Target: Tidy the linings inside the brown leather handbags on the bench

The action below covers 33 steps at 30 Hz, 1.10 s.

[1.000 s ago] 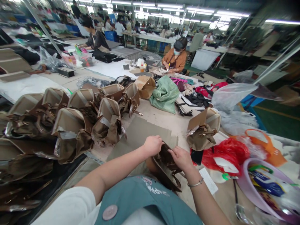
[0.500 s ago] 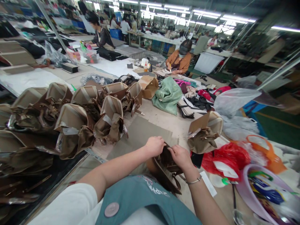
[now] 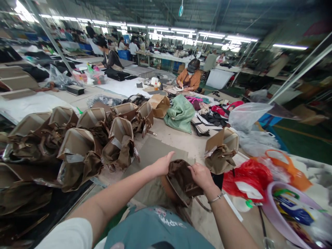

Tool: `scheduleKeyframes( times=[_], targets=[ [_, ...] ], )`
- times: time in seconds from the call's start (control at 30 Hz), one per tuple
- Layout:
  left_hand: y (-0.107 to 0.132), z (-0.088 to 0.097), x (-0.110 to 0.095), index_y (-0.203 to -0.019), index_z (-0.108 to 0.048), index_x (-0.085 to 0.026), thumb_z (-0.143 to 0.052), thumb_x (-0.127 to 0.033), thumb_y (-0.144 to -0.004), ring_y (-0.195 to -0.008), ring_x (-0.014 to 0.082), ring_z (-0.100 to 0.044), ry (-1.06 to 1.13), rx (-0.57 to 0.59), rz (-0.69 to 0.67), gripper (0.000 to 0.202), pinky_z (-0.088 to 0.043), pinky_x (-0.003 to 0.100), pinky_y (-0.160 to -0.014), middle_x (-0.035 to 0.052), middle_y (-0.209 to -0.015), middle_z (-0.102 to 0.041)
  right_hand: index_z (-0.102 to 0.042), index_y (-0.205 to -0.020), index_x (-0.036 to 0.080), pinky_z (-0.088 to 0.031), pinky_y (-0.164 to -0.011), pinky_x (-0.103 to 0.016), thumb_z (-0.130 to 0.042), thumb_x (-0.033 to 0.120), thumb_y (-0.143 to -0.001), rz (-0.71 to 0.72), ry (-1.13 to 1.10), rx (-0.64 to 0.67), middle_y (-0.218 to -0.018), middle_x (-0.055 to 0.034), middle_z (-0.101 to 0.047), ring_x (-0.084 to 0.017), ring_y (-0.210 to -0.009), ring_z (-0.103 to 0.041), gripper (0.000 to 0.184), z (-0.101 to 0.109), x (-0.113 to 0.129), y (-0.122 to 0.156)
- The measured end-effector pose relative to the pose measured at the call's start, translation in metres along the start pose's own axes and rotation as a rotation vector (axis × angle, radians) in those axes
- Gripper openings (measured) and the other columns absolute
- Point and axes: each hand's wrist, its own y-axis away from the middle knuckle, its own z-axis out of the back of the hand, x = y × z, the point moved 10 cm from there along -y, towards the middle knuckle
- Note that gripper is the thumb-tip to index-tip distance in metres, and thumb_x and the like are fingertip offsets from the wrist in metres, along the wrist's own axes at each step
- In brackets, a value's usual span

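I hold a dark brown leather bag [image 3: 181,178] between both hands, just above the table's near edge. My left hand [image 3: 163,164] grips its left side, thumb up and fingers curled on the leather. Over on the bag's right side my right hand [image 3: 201,176], with a thin bangle at the wrist, pinches the top rim. A strap hangs from the bag's underside. A grey-brown sheet [image 3: 158,152] lies flat on the table beyond my hands.
Several tan-brown bags [image 3: 85,138] crowd the left of the table, one more bag [image 3: 221,150] stands right. A green sack [image 3: 180,112], red plastic bag [image 3: 246,174] and pink basin [image 3: 287,216] lie around. A person in orange [image 3: 190,77] works at the far end.
I have lifted the brown bag a little and turned it up toward me. My left hand has shifted from the top of the bag to its left side. The camera has tilted upward.
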Motion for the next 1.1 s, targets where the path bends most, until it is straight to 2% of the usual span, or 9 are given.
scheduleKeyframes(
  times=[0.13,0.3,0.37,0.43,0.53,0.6,0.77,0.93,1.1],
  targets=[
    [-0.04,0.029,0.011,-0.131,-0.026,-0.02,-0.048,-0.004,-0.066,-0.1,0.0203,-0.057,-0.216,0.086,-0.091,0.07,-0.044,0.026,-0.082,0.01,-0.108,-0.061,-0.059,-0.072,0.017,-0.036,-0.06,-0.029,-0.029,0.036,-0.091,-0.017,-0.008,0.004,-0.073,-0.0075,-0.06,-0.017,-0.067,-0.055,0.04,0.006,0.0,-0.004],
    [-0.067,0.042,0.001,-0.125,-0.04,-0.024,-0.052,-0.009,-0.068,-0.094,0.0203,-0.06,-0.407,0.138,-0.204,0.059,-0.044,0.027,-0.081,0.0088,-0.106,-0.061,-0.06,-0.072,0.017,-0.037,-0.059,-0.03,-0.029,0.036,-0.091,-0.095,-0.062,-0.017,-0.074,-0.0094,-0.062,-0.018,-0.066,-0.056,0.04,0.009,0.011,0.002],
    [-0.067,0.04,-0.009,-0.122,-0.042,-0.025,-0.054,-0.008,-0.067,-0.099,0.0193,-0.057,-0.389,0.112,-0.252,0.058,-0.043,0.027,-0.083,0.0075,-0.113,-0.057,-0.059,-0.072,0.018,-0.037,-0.059,-0.03,-0.028,0.036,-0.09,-0.13,-0.077,-0.009,-0.073,-0.0096,-0.062,-0.018,-0.065,-0.056,0.041,0.005,0.01,0.006],
    [-0.06,0.035,-0.025,-0.12,-0.045,-0.025,-0.057,-0.01,-0.067,-0.108,0.0186,-0.051,-0.316,0.075,-0.358,0.055,-0.04,0.026,-0.09,0.0067,-0.122,-0.05,-0.059,-0.071,0.018,-0.037,-0.058,-0.03,-0.027,0.037,-0.091,-0.165,-0.075,-0.001,-0.073,-0.0094,-0.062,-0.018,-0.065,-0.056,0.042,0.001,0.003,0.011],
    [-0.047,0.025,-0.045,-0.111,-0.053,-0.023,-0.061,-0.024,-0.072,-0.119,0.0199,-0.041,-0.195,0.022,-0.497,0.04,-0.033,0.029,-0.098,0.0072,-0.133,-0.04,-0.059,-0.072,0.018,-0.037,-0.059,-0.03,-0.026,0.038,-0.091,-0.181,-0.069,0.006,-0.074,-0.0087,-0.062,-0.018,-0.066,-0.056,0.042,-0.003,-0.009,0.017],
    [-0.046,0.017,-0.049,-0.106,-0.058,-0.023,-0.06,-0.033,-0.074,-0.117,0.0206,-0.042,-0.155,0.002,-0.517,0.034,-0.033,0.03,-0.098,0.008,-0.132,-0.041,-0.058,-0.071,0.018,-0.036,-0.06,-0.03,-0.026,0.038,-0.091,-0.179,-0.064,0.013,-0.074,-0.0085,-0.061,-0.018,-0.068,-0.056,0.043,-0.005,-0.014,0.017],
    [-0.063,0.011,-0.044,-0.101,-0.06,-0.025,-0.054,-0.039,-0.078,-0.094,0.0157,-0.056,-0.151,0.001,-0.459,0.028,-0.041,0.023,-0.082,0.0031,-0.107,-0.059,-0.056,-0.069,0.018,-0.035,-0.06,-0.029,-0.026,0.038,-0.091,-0.134,-0.047,0.022,-0.072,-0.0069,-0.06,-0.017,-0.067,-0.055,0.042,-0.007,-0.006,0.012],
    [-0.077,0.007,-0.042,-0.085,-0.066,-0.026,-0.055,-0.036,-0.078,-0.084,0.0128,-0.059,-0.185,0.072,-0.513,0.017,-0.04,0.018,-0.068,-0.0005,-0.093,-0.066,-0.054,-0.065,0.018,-0.034,-0.059,-0.027,-0.027,0.037,-0.092,-0.066,-0.051,-0.013,-0.067,-0.0048,-0.057,-0.015,-0.063,-0.054,0.042,-0.004,0.002,0.009],
    [-0.095,0.0,-0.04,-0.081,-0.068,-0.024,-0.061,-0.036,-0.073,-0.075,0.0137,-0.059,-0.211,0.084,-0.527,0.016,-0.037,0.02,-0.058,0.0,-0.085,-0.069,-0.051,-0.061,0.018,-0.034,-0.058,-0.025,-0.03,0.036,-0.091,0.012,-0.095,-0.087,-0.06,-0.0029,-0.053,-0.013,-0.058,-0.051,0.041,-0.002,0.0,0.009]
  ],
)
